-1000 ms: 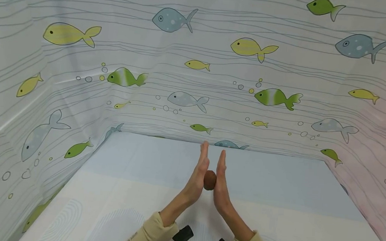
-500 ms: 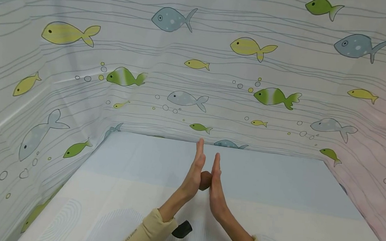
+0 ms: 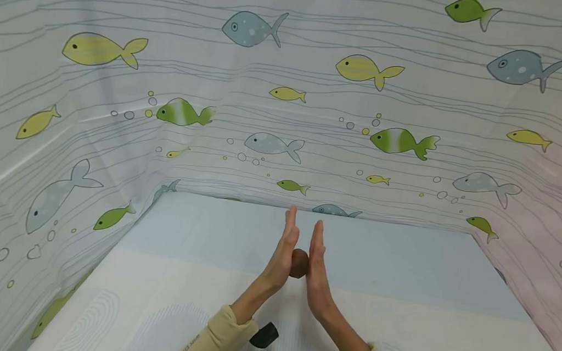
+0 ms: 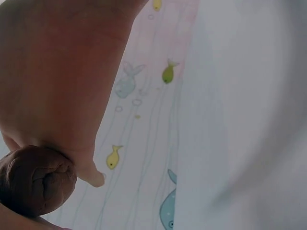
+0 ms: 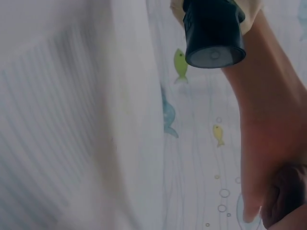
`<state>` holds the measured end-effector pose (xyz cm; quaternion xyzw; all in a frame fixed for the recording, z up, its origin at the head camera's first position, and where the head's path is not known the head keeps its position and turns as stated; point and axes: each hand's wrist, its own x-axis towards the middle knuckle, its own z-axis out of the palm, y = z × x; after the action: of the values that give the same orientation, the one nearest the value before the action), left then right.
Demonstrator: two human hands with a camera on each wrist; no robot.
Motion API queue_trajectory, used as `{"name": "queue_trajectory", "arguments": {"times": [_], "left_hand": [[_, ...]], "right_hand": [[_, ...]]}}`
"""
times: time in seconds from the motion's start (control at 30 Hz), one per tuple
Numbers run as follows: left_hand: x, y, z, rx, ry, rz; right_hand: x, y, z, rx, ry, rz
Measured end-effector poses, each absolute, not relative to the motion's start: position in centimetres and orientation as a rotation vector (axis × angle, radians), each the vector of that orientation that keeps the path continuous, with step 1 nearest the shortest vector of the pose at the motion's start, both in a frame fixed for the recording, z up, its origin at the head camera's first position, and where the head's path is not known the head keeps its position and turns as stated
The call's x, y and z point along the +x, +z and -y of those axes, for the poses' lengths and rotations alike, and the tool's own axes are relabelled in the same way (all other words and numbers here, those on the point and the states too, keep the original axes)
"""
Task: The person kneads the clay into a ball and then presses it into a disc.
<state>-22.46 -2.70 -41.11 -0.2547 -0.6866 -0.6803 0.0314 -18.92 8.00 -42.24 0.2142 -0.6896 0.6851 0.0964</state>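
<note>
I can see a brown ball point(image 3: 299, 263) between two flat palms, with the left hand point(image 3: 280, 259) on one side and the right hand point(image 3: 316, 280) on the other. It looks like it touches both palms. It sits closer to the wrists than to the fingertips, so the fingers point(image 3: 289, 224) reach out past it. On both hands the fingers are straight and stretched long, and the ball is kept in place by the flat palms alone (like the filling in a sandwich).

The ball is dark brown, mostly round and a bit lumpy. My left wrist view has it up close, with cracks and folds running over its skin. My right wrist view shows just part of it, very dark.

The arms have cream sleeves point(image 3: 219, 333), with black wrist cameras point(image 3: 264, 335) on them. Below is a table point(image 3: 392, 267) with a pale blue and white cover, and behind that hangs a white sheet point(image 3: 317, 29) full of painted fish.
</note>
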Motion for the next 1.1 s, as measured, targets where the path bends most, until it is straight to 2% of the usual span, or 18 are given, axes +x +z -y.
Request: {"name": "queue_trajectory", "arguments": {"times": [0.77, 1.1], "left_hand": [[-21.0, -42.7, 2.1, -0.82, -2.133, 2.191], [-20.2, -42.0, 1.5, -0.866, -2.13, 2.18]], "right_hand": [[-21.0, -41.1, -9.4, 0.473, 1.942, 1.992], [-21.7, -42.2, -9.7, 0.44, 1.97, 1.997]]}}
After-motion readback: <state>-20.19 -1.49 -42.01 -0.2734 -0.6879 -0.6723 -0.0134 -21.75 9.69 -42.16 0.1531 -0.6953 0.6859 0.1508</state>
